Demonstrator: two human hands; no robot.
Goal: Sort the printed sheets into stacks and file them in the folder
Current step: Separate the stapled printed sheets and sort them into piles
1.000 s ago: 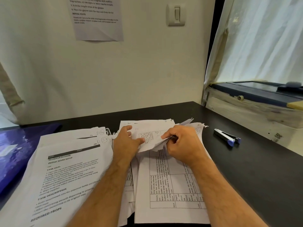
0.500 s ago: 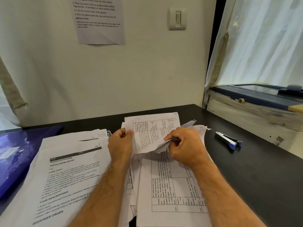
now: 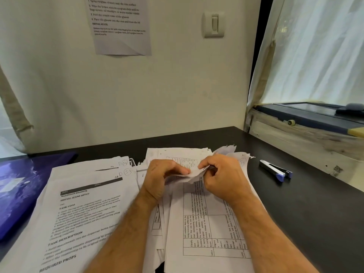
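From the head camera, both hands work at the far end of the right-hand pile of printed sheets [image 3: 208,229] on the dark table [image 3: 315,213]. The left hand [image 3: 159,178] has its fingers curled, thumb and fingertips pinching the edge of a crumpled, folded-over sheet [image 3: 189,170]. The right hand [image 3: 222,178] pinches the same sheet from the other side, its fingers curled round the creased paper. The two hands sit close together, nearly touching, above the pile.

That pile carries tables of text, printed sideways, and lies between the forearms and under them. To its left lies a second stack [image 3: 82,209], headed with bold lines of text and marked with circled handwritten numbers at its far right corner. The two piles overlap slightly in the middle.

The blue folder [image 3: 21,190] lies flat at the left edge of the table, partly under the left stack; whether it holds any sheets cannot be told.

A blue and white stapler [image 3: 275,170] lies on the table well to the right of the sheets. A printed notice [image 3: 120,26] hangs on the wall, beside a light switch [image 3: 214,24].
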